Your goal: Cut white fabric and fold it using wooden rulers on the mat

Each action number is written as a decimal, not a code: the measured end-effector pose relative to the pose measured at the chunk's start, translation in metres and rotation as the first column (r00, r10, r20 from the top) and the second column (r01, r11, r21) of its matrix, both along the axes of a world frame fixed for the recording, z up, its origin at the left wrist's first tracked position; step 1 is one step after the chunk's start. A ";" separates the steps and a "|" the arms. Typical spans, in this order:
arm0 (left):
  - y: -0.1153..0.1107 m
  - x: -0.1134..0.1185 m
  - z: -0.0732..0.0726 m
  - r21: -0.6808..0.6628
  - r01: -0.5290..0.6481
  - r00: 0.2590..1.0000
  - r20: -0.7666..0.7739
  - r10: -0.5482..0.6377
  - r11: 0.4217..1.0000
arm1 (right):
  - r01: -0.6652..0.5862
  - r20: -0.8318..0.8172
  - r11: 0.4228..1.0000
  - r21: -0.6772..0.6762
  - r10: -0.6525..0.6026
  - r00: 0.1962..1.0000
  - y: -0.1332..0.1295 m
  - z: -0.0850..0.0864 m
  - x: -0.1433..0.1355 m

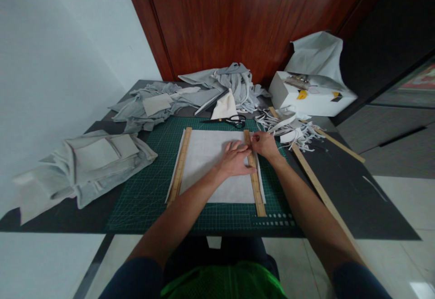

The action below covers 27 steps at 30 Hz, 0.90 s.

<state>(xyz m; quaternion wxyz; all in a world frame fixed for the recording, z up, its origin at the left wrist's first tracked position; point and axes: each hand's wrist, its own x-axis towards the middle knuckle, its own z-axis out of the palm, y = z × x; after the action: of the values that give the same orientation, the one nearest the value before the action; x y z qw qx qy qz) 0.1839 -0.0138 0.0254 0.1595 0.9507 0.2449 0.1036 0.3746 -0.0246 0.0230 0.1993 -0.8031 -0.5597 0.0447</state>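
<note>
A light grey cloth [214, 167] lies flat on the green cutting mat [142, 199]. One wooden ruler [181, 165] runs along its left side, and another wooden ruler [257, 190] along its right side. My left hand [236, 158] rests with its fingers spread over the cloth, fingertips and thumb on the right ruler. Just right of that ruler's upper part is my right hand [264, 144], its fingers pinched together at the cloth's right edge; what lies between the fingertips is too small to make out.
Black scissors [236, 121] lie at the mat's back edge. Grey fabric heaps [149, 104] stand behind, and folded fabric [102, 158] lies left. Cut strips [292, 127], a long wooden strip [316, 181] and a white box [306, 95] are on the right.
</note>
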 end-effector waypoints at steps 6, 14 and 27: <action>0.001 -0.001 -0.001 0.004 0.001 1.000 0.007 -0.001 1.000 | 0.001 -0.002 1.000 0.003 -0.001 1.000 0.004 0.003 -0.001; 0.002 -0.001 -0.003 0.018 0.005 1.000 0.003 -0.005 1.000 | 0.028 -0.010 1.000 0.007 -0.028 1.000 0.010 0.005 -0.004; 0.003 -0.001 -0.005 0.013 -0.002 1.000 -0.002 0.002 1.000 | 0.031 -0.014 0.999 -0.013 -0.031 0.999 -0.003 0.015 -0.011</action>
<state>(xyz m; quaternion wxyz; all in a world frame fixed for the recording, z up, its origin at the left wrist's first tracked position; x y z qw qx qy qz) 0.1833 -0.0105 0.0202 0.1528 0.9516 0.2454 0.1044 0.3640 -0.0274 0.0376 0.1989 -0.8125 -0.5456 0.0511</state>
